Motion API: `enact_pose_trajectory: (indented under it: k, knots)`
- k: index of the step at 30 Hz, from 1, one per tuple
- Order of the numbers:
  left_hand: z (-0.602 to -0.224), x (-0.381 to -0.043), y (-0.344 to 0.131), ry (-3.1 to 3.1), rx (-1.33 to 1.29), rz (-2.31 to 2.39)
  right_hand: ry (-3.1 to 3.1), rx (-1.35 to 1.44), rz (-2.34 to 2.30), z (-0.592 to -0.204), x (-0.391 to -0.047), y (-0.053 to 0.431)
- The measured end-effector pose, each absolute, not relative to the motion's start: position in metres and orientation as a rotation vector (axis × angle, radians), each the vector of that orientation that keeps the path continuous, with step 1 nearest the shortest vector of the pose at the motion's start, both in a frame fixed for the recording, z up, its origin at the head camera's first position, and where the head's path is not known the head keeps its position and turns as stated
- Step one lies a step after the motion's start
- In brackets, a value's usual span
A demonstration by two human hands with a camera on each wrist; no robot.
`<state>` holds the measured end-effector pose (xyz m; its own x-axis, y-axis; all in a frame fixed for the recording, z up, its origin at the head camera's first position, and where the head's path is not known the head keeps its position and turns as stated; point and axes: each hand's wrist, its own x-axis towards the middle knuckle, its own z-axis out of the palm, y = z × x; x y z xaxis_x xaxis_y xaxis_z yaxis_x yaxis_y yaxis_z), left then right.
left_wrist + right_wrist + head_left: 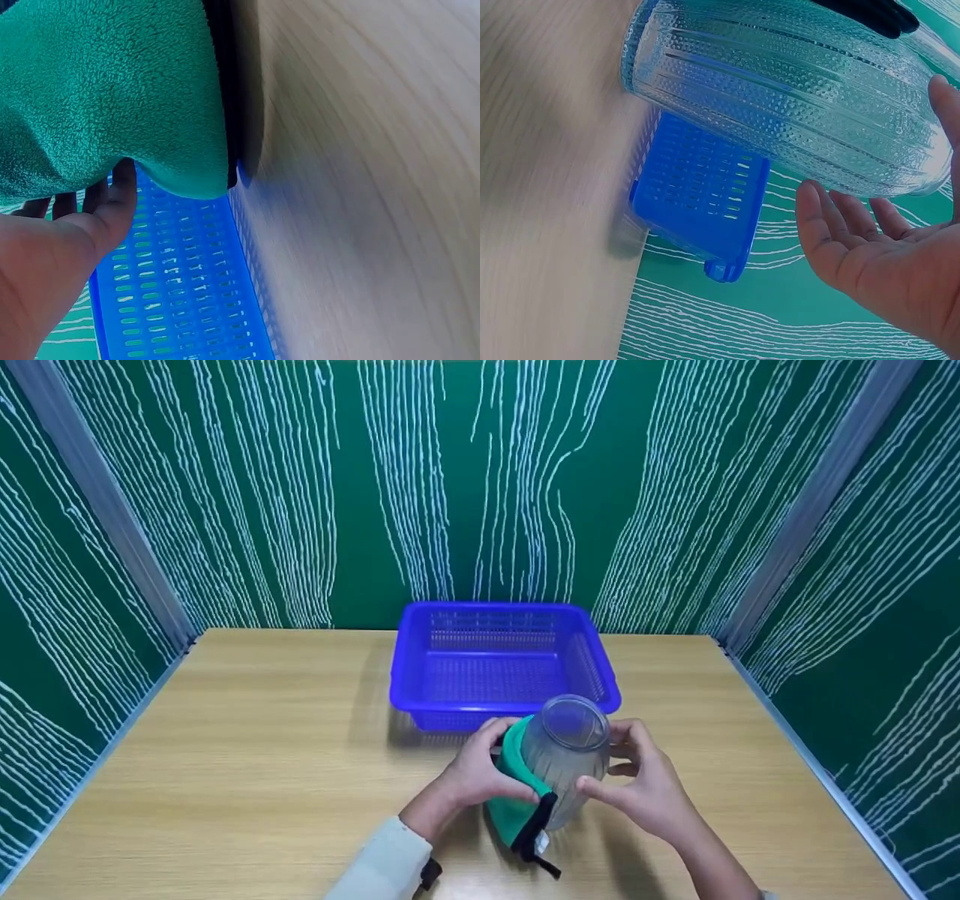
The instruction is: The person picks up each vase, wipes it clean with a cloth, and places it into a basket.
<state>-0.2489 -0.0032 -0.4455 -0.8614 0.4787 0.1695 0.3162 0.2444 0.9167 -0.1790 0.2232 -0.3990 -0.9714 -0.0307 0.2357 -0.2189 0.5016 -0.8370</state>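
A clear ribbed glass jar, with a dimpled texture on its side, stands at the front of the table, a round end facing up. My left hand grips a green fleecy cloth with black edging, pressed against the jar's left side, thumb toward me. In the left wrist view the cloth hides most of the fingertips and the jar. My right hand holds the jar's upper right side, thumb in front and fingers curled behind. The right wrist view has the fingertips right at the glass.
A blue-purple perforated plastic basket sits just beyond the hands, at the back of the wooden table. Green walls with white wavy lines enclose the back and sides, with metal posts at the corners.
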Motion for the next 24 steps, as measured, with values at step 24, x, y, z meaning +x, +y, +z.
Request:
enact_pose_trajectory:
  k: [24]
  knots:
    - [-0.395,-0.252,0.004,2.395,0.85,1.644,-2.574,0.231,1.472,-0.398,-0.177,0.224]
